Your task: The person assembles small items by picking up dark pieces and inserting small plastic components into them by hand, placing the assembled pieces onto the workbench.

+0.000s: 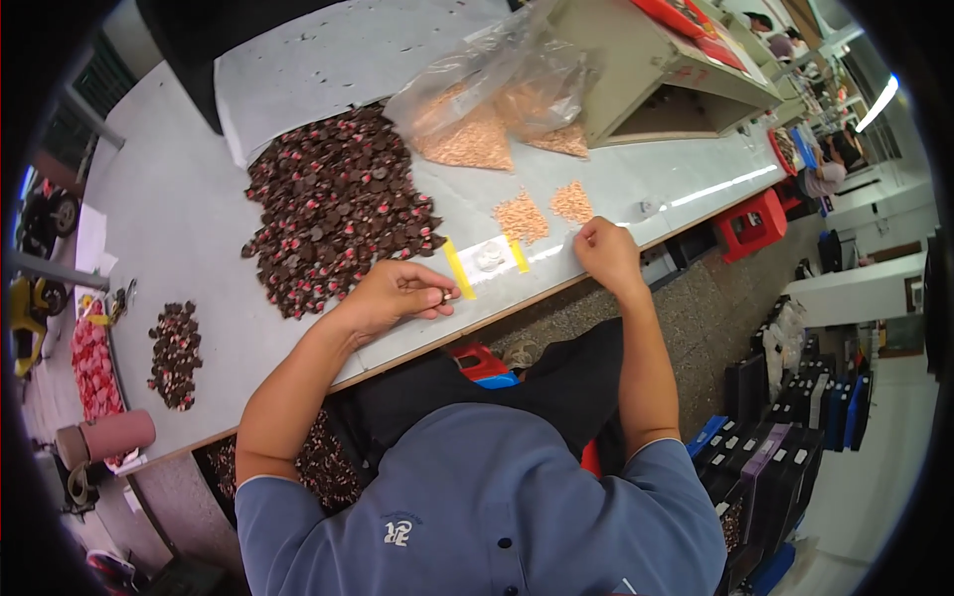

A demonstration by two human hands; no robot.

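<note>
My left hand [402, 296] rests at the table's front edge, thumb and fingers pinched on a small dark piece [449, 296]. Just right of it, a white card patch [475, 266] lies between two strips of yellow tape [459, 270], with a small clear round object [490, 256] on it. My right hand [608, 253] is closed beside a small pile of peach-coloured bits [571, 202]; whatever its fingertips hold is too small to make out. A second peach pile [521, 218] sits left of that one. Behind my left hand spreads a large heap of dark and pink-red pieces [338, 209].
Clear plastic bags of peach bits [462, 139] stand at the back, beside a greenish open-fronted box [676, 84]. At the left are a smaller dark pile [176, 358] and a pink cylindrical container [119, 435]. A red stool [750, 223] stands past the table's right end.
</note>
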